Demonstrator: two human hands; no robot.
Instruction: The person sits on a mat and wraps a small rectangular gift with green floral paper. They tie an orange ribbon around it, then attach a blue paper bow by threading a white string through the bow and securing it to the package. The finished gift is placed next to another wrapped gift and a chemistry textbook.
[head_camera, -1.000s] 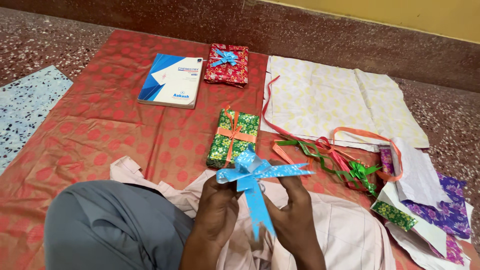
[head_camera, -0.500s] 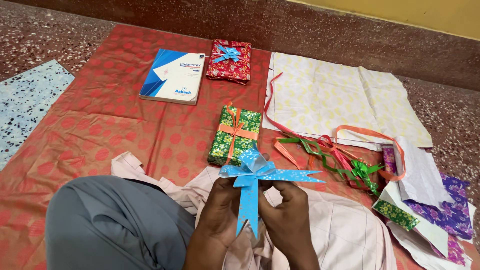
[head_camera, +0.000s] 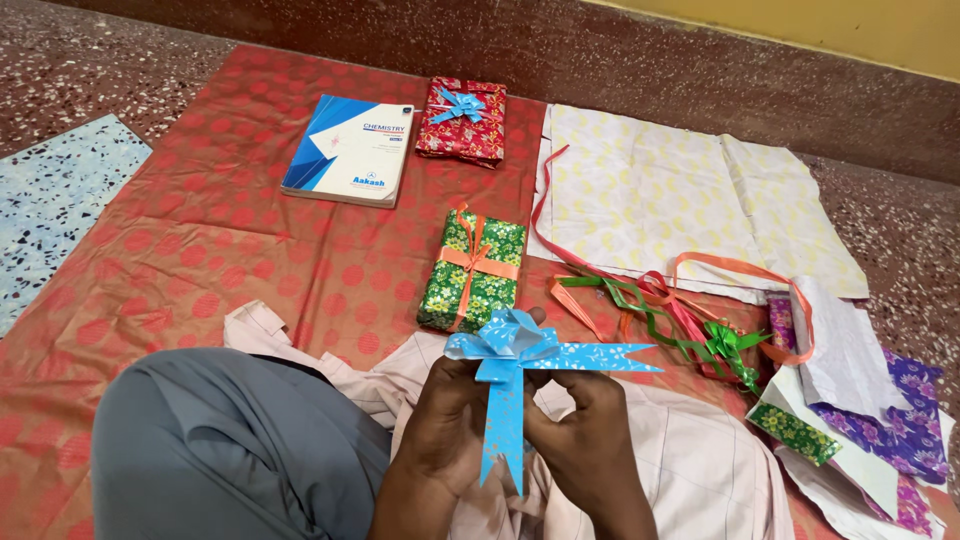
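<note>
Both my hands hold a light blue ribbon bow (head_camera: 512, 345) over my lap. My left hand (head_camera: 445, 420) grips it from the left, my right hand (head_camera: 590, 430) from the right, fingers pinched at its knot. One tail hangs down between my hands and another points right. Just beyond the bow a green gift box tied with an orange ribbon (head_camera: 472, 270) lies on the red patterned sheet (head_camera: 230, 240).
A blue and white book (head_camera: 350, 150) and a red wrapped gift with a blue bow (head_camera: 462, 120) lie at the far side. Pale yellow wrapping paper (head_camera: 680, 200) spreads to the right, with loose ribbons (head_camera: 660, 300) and paper scraps (head_camera: 860, 420). My grey-clad knee (head_camera: 220, 450) fills the lower left.
The bow has stayed in both hands; my fingers have shifted closer around its knot and the right tail now points straighter to the right.
</note>
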